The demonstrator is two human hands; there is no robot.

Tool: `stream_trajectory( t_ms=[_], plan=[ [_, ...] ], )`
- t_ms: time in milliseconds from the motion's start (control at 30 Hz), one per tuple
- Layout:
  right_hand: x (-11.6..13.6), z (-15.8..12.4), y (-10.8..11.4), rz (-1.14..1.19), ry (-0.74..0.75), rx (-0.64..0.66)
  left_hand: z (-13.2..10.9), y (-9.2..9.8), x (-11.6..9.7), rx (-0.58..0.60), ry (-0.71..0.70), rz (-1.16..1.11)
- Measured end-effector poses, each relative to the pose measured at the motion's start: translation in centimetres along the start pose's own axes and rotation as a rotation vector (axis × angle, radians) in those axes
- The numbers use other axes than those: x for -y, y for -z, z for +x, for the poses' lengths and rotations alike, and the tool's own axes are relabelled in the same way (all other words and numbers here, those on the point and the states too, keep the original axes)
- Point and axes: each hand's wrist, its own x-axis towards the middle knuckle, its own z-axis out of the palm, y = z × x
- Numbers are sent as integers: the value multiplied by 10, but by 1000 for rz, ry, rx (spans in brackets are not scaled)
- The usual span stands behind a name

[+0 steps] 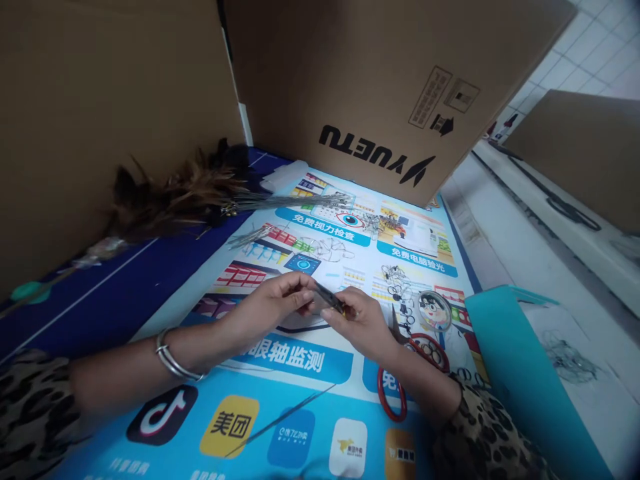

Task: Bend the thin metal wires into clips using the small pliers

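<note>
Near the centre, my left hand (293, 297) is closed in a pinch at one end of a small dark object (329, 297), too small to make out. The fingers of my right hand (357, 317) are wrapped round its other end, so both hands meet over the printed sheet (313, 357). Red-handled scissors (393, 397) lie beside and partly under my right forearm. Thin dark strands (285, 420) rest on the sheet in front of my hands. Past my hands lie a bundle of thin wires (290, 201) and small black rings (403, 310).
Large cardboard boxes (350, 80) stand at the back and left. Brown feathers (175, 197) lie at the left on the blue cloth (125, 293). A round clear container (434, 310) sits right of the rings. At the right is a turquoise box (520, 373) with tangled wire inside.
</note>
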Motion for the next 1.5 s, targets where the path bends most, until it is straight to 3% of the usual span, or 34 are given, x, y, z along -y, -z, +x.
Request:
stream_trajectory(
  t_ms=[200, 433, 567, 733, 967, 1133, 1500],
  plan=[
    [9, -2, -4, -1, -15, 4, 0, 0, 6, 111, 22, 40],
    [9, -3, 0, 85, -85, 44, -3, 6, 3, 215, 42, 245],
    [5, -2, 4, 4, -16, 5, -4, 8, -4, 116, 73, 155],
    [-14, 0, 9, -400, 245, -131, -2, 17, -6, 31, 65, 50],
    [-26, -3, 13, -816, 409, -147, 1, 19, -7, -19, 64, 105],
    [-26, -3, 14, -881, 471, -142, 2, 17, -9, -11, 50, 38],
    [-28, -3, 14, -844, 454, -158, 0, 15, -12, -26, 73, -156]
  ],
)
